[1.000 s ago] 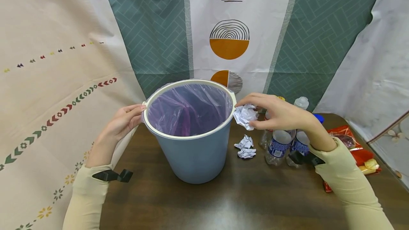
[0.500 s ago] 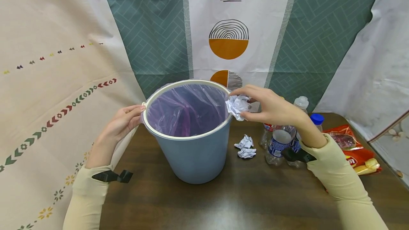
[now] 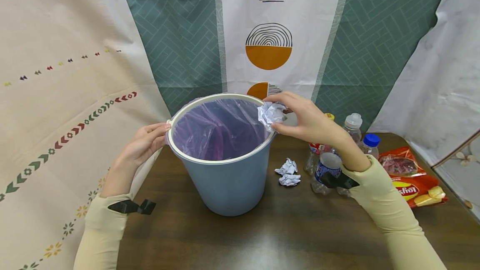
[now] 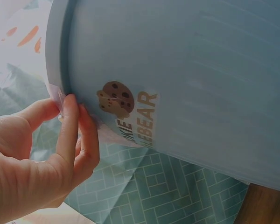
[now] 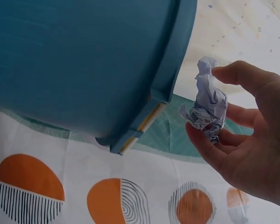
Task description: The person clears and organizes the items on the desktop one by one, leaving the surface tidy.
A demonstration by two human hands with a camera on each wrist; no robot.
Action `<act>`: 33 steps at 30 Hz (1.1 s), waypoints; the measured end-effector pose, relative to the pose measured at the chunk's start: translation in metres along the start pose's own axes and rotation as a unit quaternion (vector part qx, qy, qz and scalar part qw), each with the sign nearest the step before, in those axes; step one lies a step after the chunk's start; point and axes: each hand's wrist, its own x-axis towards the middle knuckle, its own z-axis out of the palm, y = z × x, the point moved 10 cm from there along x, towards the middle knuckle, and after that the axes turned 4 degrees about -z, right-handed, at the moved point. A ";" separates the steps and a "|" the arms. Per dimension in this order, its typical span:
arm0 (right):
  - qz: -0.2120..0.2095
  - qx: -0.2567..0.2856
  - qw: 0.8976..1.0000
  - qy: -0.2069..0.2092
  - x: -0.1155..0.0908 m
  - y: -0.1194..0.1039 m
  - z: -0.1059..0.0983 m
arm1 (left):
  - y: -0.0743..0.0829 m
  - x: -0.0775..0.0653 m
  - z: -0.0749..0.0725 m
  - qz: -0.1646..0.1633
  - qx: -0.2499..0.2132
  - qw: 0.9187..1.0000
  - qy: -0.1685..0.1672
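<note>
A blue trash can point(image 3: 228, 186) with a cream rim and a thin purple bag point(image 3: 198, 132) inside stands on the brown table. My left hand point(image 3: 144, 147) pinches the rim's left edge, where some bag film shows between thumb and fingers in the left wrist view. A crumpled paper ball point(image 3: 271, 115) is held between the thumb and fingers of my right hand point(image 3: 305, 118), at the right edge of the rim. In the right wrist view this paper point(image 5: 207, 105) appears just outside the can's rim, with print on part of it.
Two more crumpled papers point(image 3: 288, 172) lie right of the can. Several plastic bottles point(image 3: 326, 172) stand behind the right forearm, partly hidden. A red chip bag point(image 3: 410, 180) lies at the table's right. Patterned cloths point(image 3: 176, 32) hang behind and at the sides.
My right hand has carried the paper ball up and left, from beside the can to its rim, uncovering more of the bottles and chip bag. The left hand has stayed put.
</note>
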 end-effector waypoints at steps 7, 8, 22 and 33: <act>-0.009 0.007 1.000 0.023 0.007 -0.001 0.004 | 0.000 -0.001 -0.001 -0.003 -0.001 1.000 0.004; -0.009 0.009 1.000 0.027 0.008 -0.002 0.004 | 0.000 -0.001 -0.001 -0.002 -0.002 1.000 0.004; 0.007 0.001 1.000 0.008 0.019 -0.001 0.024 | 0.002 0.000 0.001 0.002 0.009 1.000 -0.002; 0.023 0.003 1.000 -0.019 0.028 0.003 0.038 | 0.001 0.001 0.000 0.002 -0.006 1.000 -0.001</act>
